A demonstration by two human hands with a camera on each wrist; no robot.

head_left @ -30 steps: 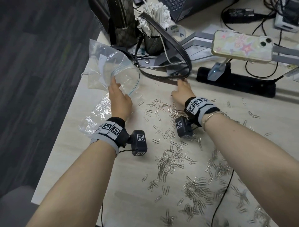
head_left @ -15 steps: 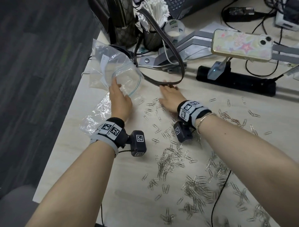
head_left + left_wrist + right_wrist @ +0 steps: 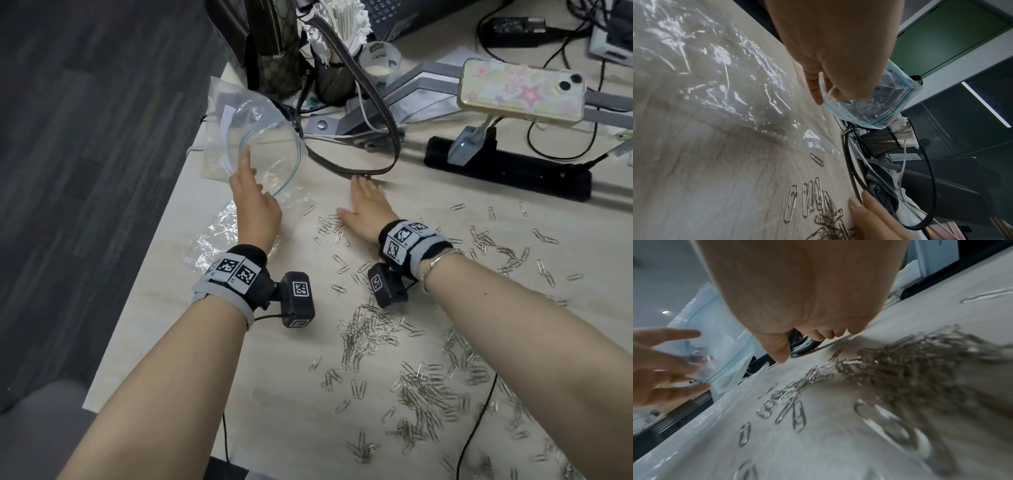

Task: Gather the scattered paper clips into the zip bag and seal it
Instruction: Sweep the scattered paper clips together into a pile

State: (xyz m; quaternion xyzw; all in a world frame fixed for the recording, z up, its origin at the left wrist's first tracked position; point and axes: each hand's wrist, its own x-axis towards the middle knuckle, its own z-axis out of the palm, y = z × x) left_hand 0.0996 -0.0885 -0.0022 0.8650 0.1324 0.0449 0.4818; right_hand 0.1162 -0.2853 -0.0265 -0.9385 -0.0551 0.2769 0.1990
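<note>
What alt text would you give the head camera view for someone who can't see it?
A person's left hand holds a clear zip bag open at a desk's edge, while the right hand lies flat on the desk among scattered paper clips.

Bare forearms, no sleeves. Black wristband (image 3: 251,255) with a grey strap and two black-and-white square markers on the left wrist, lower left of centre; black camera block (image 3: 297,298) with more markers and a thin black cable. Same band (image 3: 412,243) and block (image 3: 388,285) on the right wrist, plus a thin metal bracelet (image 3: 436,265).
</note>
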